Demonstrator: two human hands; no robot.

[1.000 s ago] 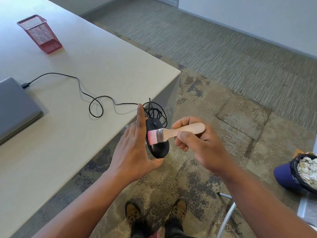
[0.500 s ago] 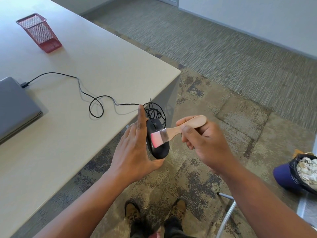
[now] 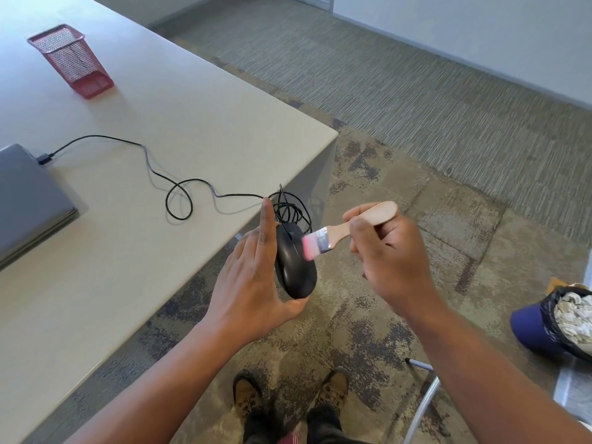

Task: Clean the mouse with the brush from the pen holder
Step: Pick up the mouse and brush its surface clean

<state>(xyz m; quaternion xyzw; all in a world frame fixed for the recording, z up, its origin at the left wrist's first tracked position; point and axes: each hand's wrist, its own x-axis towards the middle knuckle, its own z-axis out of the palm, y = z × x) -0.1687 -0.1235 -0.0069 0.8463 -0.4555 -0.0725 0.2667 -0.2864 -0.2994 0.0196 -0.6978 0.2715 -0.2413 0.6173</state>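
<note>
Fingers (image 3: 358, 225) of right hand (image 3: 389, 261) pinch brush (image 3: 342, 232) handle, bristles on mouse (image 3: 294, 264). Left hand (image 3: 253, 280), fingers extended, cradles mouse off the table (image 3: 160, 100) corner (likely so dust drops to the floor).

The counter (image 3: 134, 283) lay mostly bare at the lower left and centre of the frame, giving the hands open room there. A mesh pen holder (image 3: 72, 60) stood at the upper left, a closed laptop (image 3: 28, 200) at the left edge, and a black cable (image 3: 179, 195) looped across between them. A full bin (image 3: 557, 318) blocked the floor at the lower right.
</note>
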